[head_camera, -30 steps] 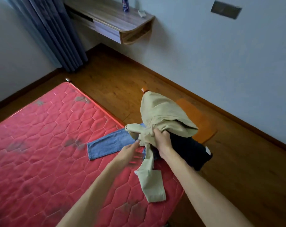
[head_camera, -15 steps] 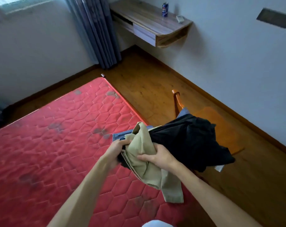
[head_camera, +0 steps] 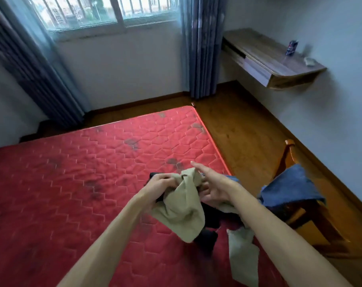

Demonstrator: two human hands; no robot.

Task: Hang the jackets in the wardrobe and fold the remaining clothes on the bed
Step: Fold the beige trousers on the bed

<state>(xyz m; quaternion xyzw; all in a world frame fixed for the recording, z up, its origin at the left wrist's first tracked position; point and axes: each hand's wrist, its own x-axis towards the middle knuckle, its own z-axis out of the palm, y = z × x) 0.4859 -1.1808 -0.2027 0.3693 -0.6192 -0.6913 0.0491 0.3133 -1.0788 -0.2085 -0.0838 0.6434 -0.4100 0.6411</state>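
Over the near right part of the red mattress I hold a bunched beige garment. My left hand grips its upper left folds together with a bit of black cloth. My right hand holds its right side with curled fingers, the index finger sticking out straight. One beige end hangs below my right forearm. A black garment dangles under the beige one. Blue jeans are draped over the wooden chair to the right of the bed.
A wall-mounted wooden shelf at the right carries a can and a small pale object. A window with blue curtains is behind the bed. Wooden floor runs between mattress and right wall.
The view has swung left towards the window. The beige garment has come lower and over the mattress. My right index finger now sticks out straight, and the jeans lie draped on the chair.
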